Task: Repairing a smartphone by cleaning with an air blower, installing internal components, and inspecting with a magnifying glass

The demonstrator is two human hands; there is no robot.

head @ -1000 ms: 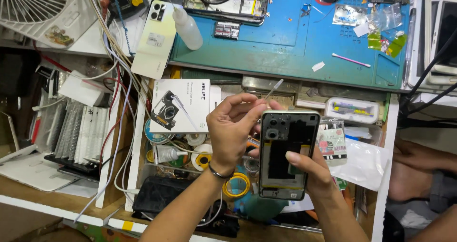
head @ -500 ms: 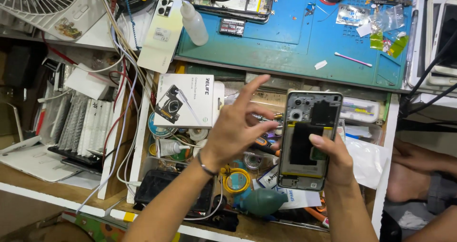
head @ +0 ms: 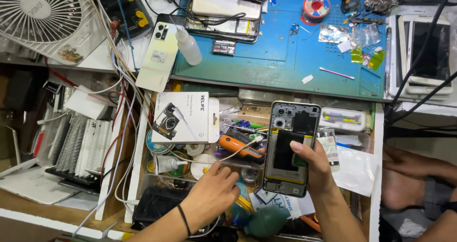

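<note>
An opened phone (head: 290,149), back cover off and battery bay bare, is being gripped upright by the right hand (head: 312,168). The left hand (head: 214,197), fingers loosely curled and holding nothing, is being lowered into the cluttered drawer (head: 143,147) just left of it. Refitting is judged outstanding.

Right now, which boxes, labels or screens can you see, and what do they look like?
White box: square, pictured tool, over the open drawer.
Pale phone: face down, small white sticker, left of the blue mat.
Stacked phones: dark screens, far right.
Opened phone: in the right hand, yellow-edged.
Left hand: reaching into the drawer.
</note>
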